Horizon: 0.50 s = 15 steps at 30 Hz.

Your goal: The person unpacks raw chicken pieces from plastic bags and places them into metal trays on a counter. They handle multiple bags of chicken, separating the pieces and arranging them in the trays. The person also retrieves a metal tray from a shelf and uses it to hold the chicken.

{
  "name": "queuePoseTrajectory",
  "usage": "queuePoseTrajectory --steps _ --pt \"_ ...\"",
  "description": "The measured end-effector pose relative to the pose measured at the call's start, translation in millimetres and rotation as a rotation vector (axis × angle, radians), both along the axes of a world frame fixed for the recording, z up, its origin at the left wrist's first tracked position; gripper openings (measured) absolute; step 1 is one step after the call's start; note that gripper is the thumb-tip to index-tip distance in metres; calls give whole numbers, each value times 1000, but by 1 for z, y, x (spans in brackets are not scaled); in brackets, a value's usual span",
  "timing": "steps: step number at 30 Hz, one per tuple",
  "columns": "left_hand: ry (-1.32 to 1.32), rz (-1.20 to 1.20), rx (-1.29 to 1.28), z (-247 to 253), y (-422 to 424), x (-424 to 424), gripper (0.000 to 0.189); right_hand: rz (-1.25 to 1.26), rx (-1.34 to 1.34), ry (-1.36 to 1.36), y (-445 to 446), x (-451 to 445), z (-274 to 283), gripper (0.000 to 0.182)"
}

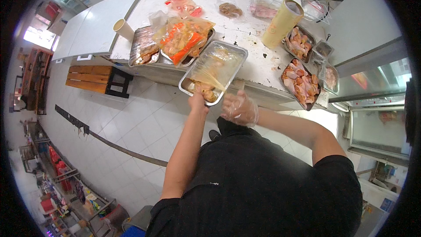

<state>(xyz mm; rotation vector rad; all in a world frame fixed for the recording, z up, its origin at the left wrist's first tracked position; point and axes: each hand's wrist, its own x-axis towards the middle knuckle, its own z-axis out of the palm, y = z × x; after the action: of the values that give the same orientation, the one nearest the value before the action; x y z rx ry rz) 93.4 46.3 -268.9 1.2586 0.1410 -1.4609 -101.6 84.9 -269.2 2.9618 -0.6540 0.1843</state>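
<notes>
A metal tray (242, 52), partly covered by clear plastic film (213, 67), juts over the near edge of the white counter. Pieces of seasoned raw chicken (209, 96) lie at its near end. My left hand (198, 101) grips that end of the tray. Beside the tray's near right corner is my right hand (239, 108) in a clear plastic glove, its fingers curled; whether they pinch the film cannot be told. Left of the tray, a printed plastic bag of chicken pieces (182, 38) rests on another tray, next to a film-wrapped tray (144, 46).
On the white counter (243, 26) stand a paper cup (123, 29) at the left and a large roll of plastic film (283, 23) at the right. Trays of raw chicken (301, 82) sit near the right end, below a white wire basket (263, 1). A wooden bench (88, 78) stands at the left.
</notes>
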Motion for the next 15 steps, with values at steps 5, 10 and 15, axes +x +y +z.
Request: queuePoseTrajectory --steps 5,10,15 --pt "-65 56 -52 -12 -6 -20 50 -223 13 134 5 -1 0 39" --pt "-196 -177 -55 26 -1 -4 46 -499 9 199 -38 -35 31 26" --pt "-202 -395 -18 45 1 13 45 -506 280 137 -72 -61 33 22"
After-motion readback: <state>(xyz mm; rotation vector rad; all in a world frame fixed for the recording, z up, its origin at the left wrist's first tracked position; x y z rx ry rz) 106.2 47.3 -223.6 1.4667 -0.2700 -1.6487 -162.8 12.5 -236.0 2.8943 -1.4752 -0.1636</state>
